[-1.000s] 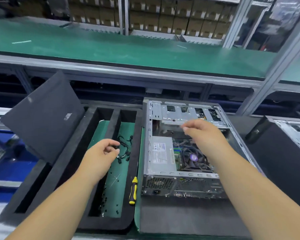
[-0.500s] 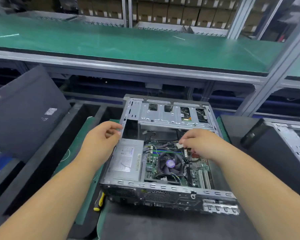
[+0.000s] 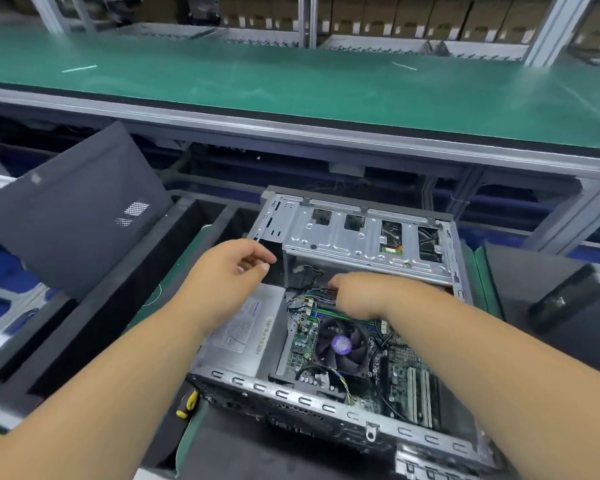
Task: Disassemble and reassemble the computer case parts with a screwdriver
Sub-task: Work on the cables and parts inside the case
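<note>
The open computer case (image 3: 361,237) lies on its side in front of me, showing the power supply (image 3: 243,334), the CPU fan (image 3: 340,344) and the motherboard. My right hand (image 3: 361,296) reaches under the drive cage (image 3: 347,237) with its fingers curled into the cable bundle (image 3: 305,301); its fingertips are hidden. Above the power supply's far end hovers my left hand (image 3: 232,271), thumb and forefinger tips close together, nothing visible between them. Only the yellow-and-black handle of the screwdriver (image 3: 187,403) shows, beside the case's near left corner.
A black side panel (image 3: 73,216) leans upright at the left, behind a black foam tray (image 3: 118,289) with long compartments. Another dark computer case (image 3: 568,306) stands at the right. A green conveyor belt (image 3: 291,81) runs across behind, with shelving beyond.
My view has moved closer over the case. My left hand came from the foam tray to above the power supply. My right hand went deeper into the cables under the drive cage.
</note>
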### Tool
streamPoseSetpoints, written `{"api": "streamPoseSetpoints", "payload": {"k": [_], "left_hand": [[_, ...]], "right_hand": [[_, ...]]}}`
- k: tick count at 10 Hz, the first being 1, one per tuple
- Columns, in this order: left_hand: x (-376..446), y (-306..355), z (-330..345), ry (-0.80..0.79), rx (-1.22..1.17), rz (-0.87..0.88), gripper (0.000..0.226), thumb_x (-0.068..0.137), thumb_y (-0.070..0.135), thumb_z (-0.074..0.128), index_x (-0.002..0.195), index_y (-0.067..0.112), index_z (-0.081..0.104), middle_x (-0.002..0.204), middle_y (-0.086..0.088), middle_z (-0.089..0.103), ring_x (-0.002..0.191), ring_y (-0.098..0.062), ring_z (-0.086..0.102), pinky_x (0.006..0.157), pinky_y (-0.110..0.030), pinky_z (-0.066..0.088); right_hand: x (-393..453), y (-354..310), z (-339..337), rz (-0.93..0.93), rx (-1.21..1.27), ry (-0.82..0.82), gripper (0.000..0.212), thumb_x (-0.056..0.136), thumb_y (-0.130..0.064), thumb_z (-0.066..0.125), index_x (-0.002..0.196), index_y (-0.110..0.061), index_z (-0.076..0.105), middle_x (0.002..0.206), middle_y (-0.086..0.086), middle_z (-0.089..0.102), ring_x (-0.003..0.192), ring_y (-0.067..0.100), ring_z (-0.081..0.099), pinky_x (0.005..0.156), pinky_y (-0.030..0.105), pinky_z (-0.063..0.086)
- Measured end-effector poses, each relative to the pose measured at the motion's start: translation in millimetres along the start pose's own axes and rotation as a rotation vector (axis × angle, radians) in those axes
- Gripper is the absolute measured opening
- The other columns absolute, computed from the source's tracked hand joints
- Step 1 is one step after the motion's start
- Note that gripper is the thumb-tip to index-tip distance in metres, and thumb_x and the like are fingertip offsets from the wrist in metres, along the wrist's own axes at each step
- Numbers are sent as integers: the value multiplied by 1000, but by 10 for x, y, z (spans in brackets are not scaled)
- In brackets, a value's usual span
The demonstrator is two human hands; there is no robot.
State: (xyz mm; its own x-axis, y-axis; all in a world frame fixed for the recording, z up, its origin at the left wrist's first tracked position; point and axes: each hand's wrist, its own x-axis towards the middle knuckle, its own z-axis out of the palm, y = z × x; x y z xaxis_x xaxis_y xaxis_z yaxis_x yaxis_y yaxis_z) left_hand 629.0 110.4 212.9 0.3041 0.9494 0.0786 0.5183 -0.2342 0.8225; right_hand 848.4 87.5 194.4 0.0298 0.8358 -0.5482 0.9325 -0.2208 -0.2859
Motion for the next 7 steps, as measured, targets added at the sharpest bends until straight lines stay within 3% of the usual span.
{"api": "streamPoseSetpoints", "payload": {"k": [1,3,4,5,6,7], "left_hand": [[64,11,59,-37,42,20,22,91,15,63,89,35,71,84,22,63,75,5,57,63,-6,44],[203,2,131,-90,147,59,21,90,16,63,89,35,70,87,15,63,78,6,57,63,-4,43],[270,-17,154,-131,131,54,19,90,16,63,89,34,71,88,11,65,78,4,57,63,-4,42],[368,-21,177,-239,197,43,19,90,21,63,88,38,70,84,15,66,72,6,58,62,-8,45],[481,-12,217,-345,411,22,19,89,23,58,92,40,68,89,18,64,77,-1,62,71,-27,55],[580,9,227,-336,504,14,24,89,18,53,90,39,64,94,13,65,82,-9,61,70,-27,52]], "right_hand": [[174,53,125,-11,-47,12,36,101,-13,42,136,-5,51,133,21,53,122,38,53,90,34,42],[358,88,155,9,-48,-38,34,101,-9,43,132,-2,56,130,19,59,120,35,57,92,34,45],[386,143,202,61,-95,-77,40,99,-2,40,137,3,52,138,18,52,120,34,55,95,35,45],[350,184,200,102,8,-39,45,97,-3,41,142,-2,45,135,16,53,115,33,55,94,36,47],[396,160,185,32,33,49,37,97,-13,46,132,-6,53,126,17,59,115,34,57,89,35,46],[497,72,189,-56,88,79,31,96,-13,47,126,-7,54,124,16,60,108,31,57,79,30,42]]}}
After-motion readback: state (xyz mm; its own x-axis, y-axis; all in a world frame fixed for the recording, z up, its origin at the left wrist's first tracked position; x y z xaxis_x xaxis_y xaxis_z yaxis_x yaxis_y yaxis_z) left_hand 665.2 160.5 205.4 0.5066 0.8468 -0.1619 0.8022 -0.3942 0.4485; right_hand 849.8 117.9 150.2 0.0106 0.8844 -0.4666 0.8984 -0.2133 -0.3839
